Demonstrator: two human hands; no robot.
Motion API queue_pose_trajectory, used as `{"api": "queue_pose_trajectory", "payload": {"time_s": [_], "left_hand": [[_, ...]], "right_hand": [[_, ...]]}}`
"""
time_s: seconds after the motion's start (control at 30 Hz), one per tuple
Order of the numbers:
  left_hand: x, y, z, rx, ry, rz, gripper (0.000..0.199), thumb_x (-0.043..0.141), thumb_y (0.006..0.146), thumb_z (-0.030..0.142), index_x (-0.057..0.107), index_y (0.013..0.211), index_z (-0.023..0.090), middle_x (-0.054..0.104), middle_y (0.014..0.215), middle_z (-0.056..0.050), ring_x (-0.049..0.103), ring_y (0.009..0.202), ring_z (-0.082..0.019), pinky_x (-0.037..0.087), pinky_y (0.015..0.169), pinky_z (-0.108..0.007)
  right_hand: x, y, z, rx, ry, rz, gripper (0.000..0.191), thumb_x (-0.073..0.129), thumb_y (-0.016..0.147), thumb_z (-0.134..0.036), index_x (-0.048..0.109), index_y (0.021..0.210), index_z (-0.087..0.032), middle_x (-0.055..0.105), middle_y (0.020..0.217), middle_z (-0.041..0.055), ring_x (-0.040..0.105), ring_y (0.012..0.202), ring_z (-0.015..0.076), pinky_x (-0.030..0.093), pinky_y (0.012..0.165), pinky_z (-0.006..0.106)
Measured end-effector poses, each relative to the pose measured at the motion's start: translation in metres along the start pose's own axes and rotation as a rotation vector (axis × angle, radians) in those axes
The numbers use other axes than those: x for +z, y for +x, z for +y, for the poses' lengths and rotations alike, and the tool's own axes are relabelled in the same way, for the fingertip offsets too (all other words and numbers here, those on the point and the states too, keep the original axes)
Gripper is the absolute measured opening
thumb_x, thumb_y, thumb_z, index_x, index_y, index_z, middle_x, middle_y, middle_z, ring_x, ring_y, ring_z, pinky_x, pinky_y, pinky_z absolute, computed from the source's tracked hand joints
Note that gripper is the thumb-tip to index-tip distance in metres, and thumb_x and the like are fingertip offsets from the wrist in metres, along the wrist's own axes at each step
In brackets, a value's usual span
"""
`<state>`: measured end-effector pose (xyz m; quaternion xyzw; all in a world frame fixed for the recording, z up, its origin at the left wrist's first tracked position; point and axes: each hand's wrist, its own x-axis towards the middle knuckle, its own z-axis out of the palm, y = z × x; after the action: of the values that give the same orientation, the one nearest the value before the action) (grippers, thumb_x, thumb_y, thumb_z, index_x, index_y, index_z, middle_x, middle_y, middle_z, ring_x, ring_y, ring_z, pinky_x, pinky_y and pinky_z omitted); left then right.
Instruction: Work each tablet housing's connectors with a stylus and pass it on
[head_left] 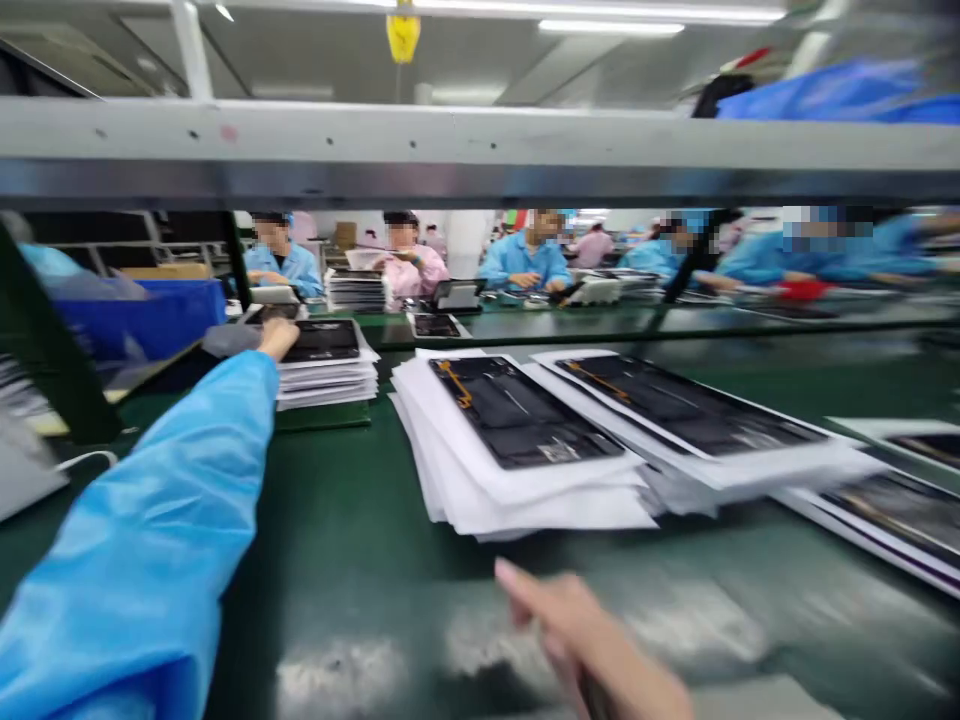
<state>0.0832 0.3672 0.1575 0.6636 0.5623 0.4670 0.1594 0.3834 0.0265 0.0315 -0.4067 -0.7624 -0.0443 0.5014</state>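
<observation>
My left hand (278, 338), at the end of a blue sleeve, reaches to the far left stack (328, 385) of white sheets and dark panels. It touches the stack's left side, its fingers mostly hidden. My right hand (581, 635) hovers low over the green table (337, 560), blurred, index finger extended; the other fingers are curled, and whether they hold something is unclear. Beyond it, a black panel (525, 410) with an orange strip lies on a fanned pile of white sheets (465, 500). Another black panel (682, 405) rests on the pile to its right.
More panels on sheets (900, 510) lie at the right edge. A blue bin (150, 318) stands at the back left. A grey shelf beam (480, 150) crosses overhead, with green posts below. Several people in blue or pink clothes sit beyond the table.
</observation>
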Motion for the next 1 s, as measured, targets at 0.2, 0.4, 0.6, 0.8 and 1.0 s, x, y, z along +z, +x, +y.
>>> {"api": "queue_pose_trajectory", "payload": {"time_s": [0.2, 0.4, 0.6, 0.8, 1.0], "left_hand": [[0.032, -0.047, 0.029, 0.506, 0.075, -0.103, 0.038, 0.053, 0.096, 0.031, 0.058, 0.130, 0.014, 0.051, 0.144, -0.018, 0.039, 0.138, -0.036, 0.027, 0.115, -0.056], [0.070, -0.166, 0.065, 1.399, 0.256, -0.450, 0.025, 0.048, 0.102, 0.032, 0.063, 0.119, 0.021, 0.070, 0.104, -0.009, 0.060, 0.084, -0.020, 0.043, 0.076, -0.032], [0.081, -0.194, 0.075, 1.658, 0.321, -0.336, 0.024, 0.037, 0.102, 0.011, 0.059, 0.095, 0.017, 0.063, 0.086, -0.007, 0.050, 0.067, -0.016, 0.035, 0.063, -0.031], [0.079, -0.187, 0.074, 1.584, 0.271, -0.396, 0.024, 0.037, 0.100, 0.006, 0.056, 0.091, 0.018, 0.059, 0.087, -0.006, 0.052, 0.071, -0.016, 0.038, 0.067, -0.029], [0.067, -0.190, 0.090, 1.387, 0.218, -0.532, 0.021, 0.041, 0.096, 0.014, 0.054, 0.081, 0.019, 0.056, 0.082, -0.003, 0.049, 0.064, -0.014, 0.033, 0.055, -0.027]], "right_hand": [[-0.055, 0.069, 0.063, -0.123, -0.367, -0.187, 0.042, 0.046, 0.085, 0.002, 0.071, 0.107, -0.022, 0.071, 0.097, 0.0071, 0.062, 0.088, 0.0208, 0.054, 0.075, 0.035], [-0.050, 0.089, 0.076, -0.240, -0.315, -0.424, 0.041, 0.040, 0.078, 0.007, 0.067, 0.094, -0.020, 0.066, 0.089, 0.0055, 0.058, 0.080, 0.0172, 0.049, 0.069, 0.028], [-0.056, 0.085, 0.074, -0.313, -0.262, -0.457, 0.053, 0.036, 0.068, 0.011, 0.063, 0.101, -0.020, 0.067, 0.097, 0.0066, 0.061, 0.087, 0.0175, 0.049, 0.073, 0.028], [-0.042, 0.084, 0.079, -0.259, -0.281, -0.401, 0.046, 0.036, 0.076, 0.009, 0.064, 0.098, -0.019, 0.065, 0.094, 0.0077, 0.060, 0.088, 0.0190, 0.049, 0.076, 0.032], [-0.052, 0.089, 0.063, -0.241, -0.203, -0.467, 0.023, 0.055, 0.089, -0.006, 0.066, 0.102, -0.021, 0.067, 0.097, 0.0060, 0.063, 0.088, 0.0174, 0.052, 0.076, 0.028]]}}
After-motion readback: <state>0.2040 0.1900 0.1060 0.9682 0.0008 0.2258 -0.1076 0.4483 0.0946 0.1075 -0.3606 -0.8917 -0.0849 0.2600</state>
